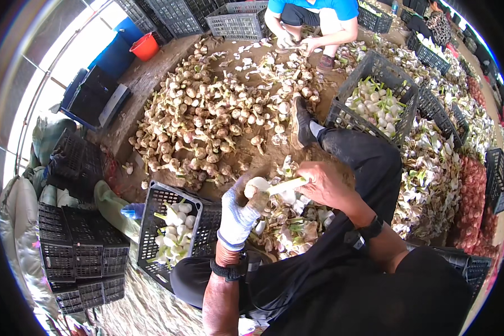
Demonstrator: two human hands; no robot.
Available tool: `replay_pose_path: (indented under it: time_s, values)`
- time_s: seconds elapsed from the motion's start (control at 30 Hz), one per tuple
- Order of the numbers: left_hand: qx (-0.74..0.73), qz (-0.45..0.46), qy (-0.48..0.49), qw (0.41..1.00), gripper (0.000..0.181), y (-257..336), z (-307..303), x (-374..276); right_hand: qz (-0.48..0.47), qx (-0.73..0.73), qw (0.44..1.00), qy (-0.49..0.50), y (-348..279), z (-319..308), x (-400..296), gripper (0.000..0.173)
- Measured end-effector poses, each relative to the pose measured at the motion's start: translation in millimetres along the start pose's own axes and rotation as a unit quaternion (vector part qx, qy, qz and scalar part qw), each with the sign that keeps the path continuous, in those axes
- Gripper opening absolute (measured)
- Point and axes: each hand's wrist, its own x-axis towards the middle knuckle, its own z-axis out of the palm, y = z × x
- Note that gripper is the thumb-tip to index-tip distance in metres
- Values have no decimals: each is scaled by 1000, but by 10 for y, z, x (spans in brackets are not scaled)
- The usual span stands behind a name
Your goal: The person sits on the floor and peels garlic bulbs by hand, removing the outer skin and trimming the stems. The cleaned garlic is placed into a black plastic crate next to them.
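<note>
My left hand (241,212), in a pale knitted glove with soiled fingers, grips a white garlic bulb (256,187). The bulb's pale green stem (287,185) points right, and the fingers of my bare right hand (325,185) are closed on its end. Beneath both hands lies a heap of loose garlic skins (296,239). Left of my left hand, a black plastic crate (197,250) holds peeled white bulbs (180,222). A large pile of unpeeled garlic bulbs (201,117) covers the ground ahead.
Beyond my right knee stands another black crate (334,111) of white garlic. A co-worker in a blue shirt (319,25) sits across the pile. Stacked black crates (84,248) stand at left, a red bucket (144,47) farther back. Skins and red mesh sacks (470,201) lie at right.
</note>
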Motion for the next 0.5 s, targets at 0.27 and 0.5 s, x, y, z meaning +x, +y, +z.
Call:
replay_pose_path:
  time_s: [0.27, 0.5]
  values:
    - [-83, -77, -17, 993, 60, -337, -71, -160, 2, 357, 933, -45, -481, -29, 229, 37]
    - [-74, -172, -32, 982, 68, -229, 9, -113, -68, 427, 901, -44, -424, 90, 219, 22]
